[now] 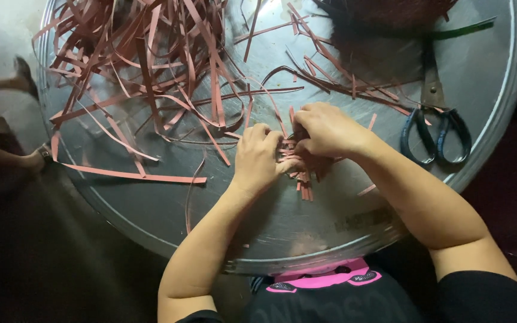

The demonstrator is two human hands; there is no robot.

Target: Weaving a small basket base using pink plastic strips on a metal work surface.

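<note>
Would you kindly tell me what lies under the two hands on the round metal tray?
A small bundle of pink strips pokes out beneath the left hand and right hand; its middle is covered by them.

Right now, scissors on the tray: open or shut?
Shut, as far as shows. The scissors lie flat on the round metal tray, right of the right hand; the blades run together as one strip, handle loops side by side.

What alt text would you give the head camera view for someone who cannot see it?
Seen from above, a left hand and right hand pinch a small woven bundle of pinkish strips on a round metal tray. A heap of loose strips lies at the upper left, and scissors lie at the right.
</note>
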